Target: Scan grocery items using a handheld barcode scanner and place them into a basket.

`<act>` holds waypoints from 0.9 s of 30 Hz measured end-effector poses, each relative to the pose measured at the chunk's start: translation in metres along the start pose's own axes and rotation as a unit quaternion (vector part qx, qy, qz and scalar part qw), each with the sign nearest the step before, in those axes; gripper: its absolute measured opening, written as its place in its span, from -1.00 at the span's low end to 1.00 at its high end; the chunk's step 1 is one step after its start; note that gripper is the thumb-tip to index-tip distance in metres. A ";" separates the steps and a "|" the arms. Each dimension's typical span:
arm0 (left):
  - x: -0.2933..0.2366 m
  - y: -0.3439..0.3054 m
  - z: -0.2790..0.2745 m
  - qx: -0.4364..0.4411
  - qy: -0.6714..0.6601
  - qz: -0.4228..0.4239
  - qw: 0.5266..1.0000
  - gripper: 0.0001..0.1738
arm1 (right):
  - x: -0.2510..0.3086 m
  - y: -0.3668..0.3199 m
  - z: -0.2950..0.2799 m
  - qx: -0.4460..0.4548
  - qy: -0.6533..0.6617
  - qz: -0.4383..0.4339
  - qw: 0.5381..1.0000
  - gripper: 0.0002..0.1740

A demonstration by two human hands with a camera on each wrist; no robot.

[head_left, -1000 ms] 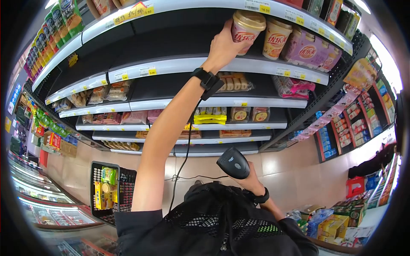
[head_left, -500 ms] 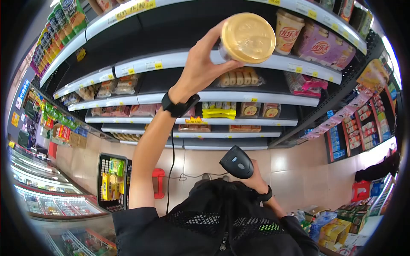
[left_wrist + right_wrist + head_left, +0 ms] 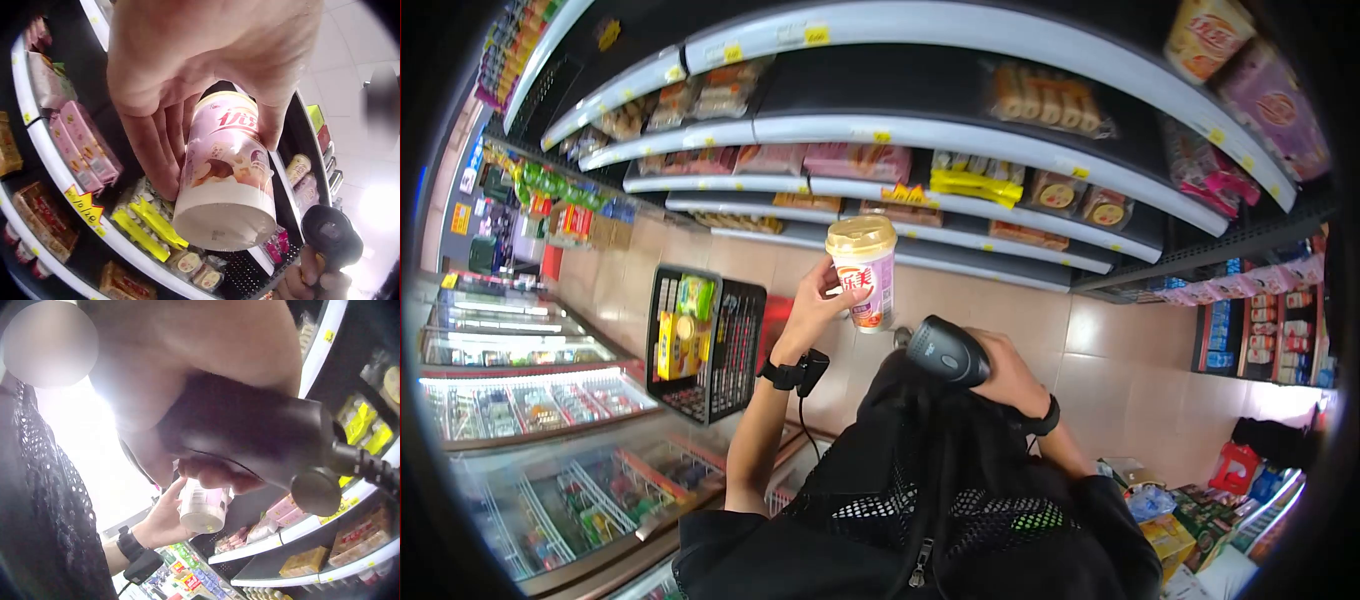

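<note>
My left hand (image 3: pixel 812 308) grips a paper drink cup (image 3: pixel 863 285) with pink-purple print, red lettering and a gold-tan lid. It is held upright in front of my body, fingers and thumb round its side. The left wrist view shows the white underside of the cup (image 3: pixel 224 219). In my right hand (image 3: pixel 1014 374) is a black barcode scanner (image 3: pixel 948 350), its head pointing toward the cup. The right wrist view shows my fingers wrapped round the scanner's dark handle (image 3: pixel 250 428), with a cable leaving its end.
A black shopping basket (image 3: pixel 735 345) with yellow and green packets stands on the floor at left, beside glass-topped freezers (image 3: pixel 550 480). Shelves (image 3: pixel 960 130) of packaged food run across the front. A similar cup (image 3: pixel 1208 38) stands at upper right. Boxes (image 3: pixel 1170 540) sit at lower right.
My left hand has brought the cup from the upper shelf down and back toward my body, near the scanner. The right hand still holds the scanner. The head view has tilted lower.
</note>
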State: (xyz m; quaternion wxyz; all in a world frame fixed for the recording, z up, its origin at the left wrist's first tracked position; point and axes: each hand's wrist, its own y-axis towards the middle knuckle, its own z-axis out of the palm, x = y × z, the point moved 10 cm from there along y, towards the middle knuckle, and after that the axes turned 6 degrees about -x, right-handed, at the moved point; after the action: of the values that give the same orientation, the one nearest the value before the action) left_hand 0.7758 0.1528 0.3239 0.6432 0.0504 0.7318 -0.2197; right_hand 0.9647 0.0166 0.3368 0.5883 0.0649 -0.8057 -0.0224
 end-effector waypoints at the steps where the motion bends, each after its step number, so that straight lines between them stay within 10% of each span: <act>1: 0.007 -0.007 -0.006 0.002 0.007 -0.003 1.000 -0.26 | 0.004 0.005 0.007 0.016 0.012 0.000 1.000 -0.39; 14: 0.049 -0.059 -0.147 -0.106 -0.107 0.056 0.987 -0.26 | 0.027 0.076 0.123 0.120 0.038 -0.028 0.992 -0.38; 27: 0.141 -0.119 -0.509 -0.359 0.031 0.111 0.926 -0.36 | 0.051 0.181 0.362 0.192 -0.037 0.054 0.979 -0.60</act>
State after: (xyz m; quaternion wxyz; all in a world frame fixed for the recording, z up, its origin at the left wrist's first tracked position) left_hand 0.2419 0.2131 0.2575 0.6154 -0.0961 0.7711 0.1320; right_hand 0.5909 0.1750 0.2943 0.5347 0.1322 -0.8187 0.1624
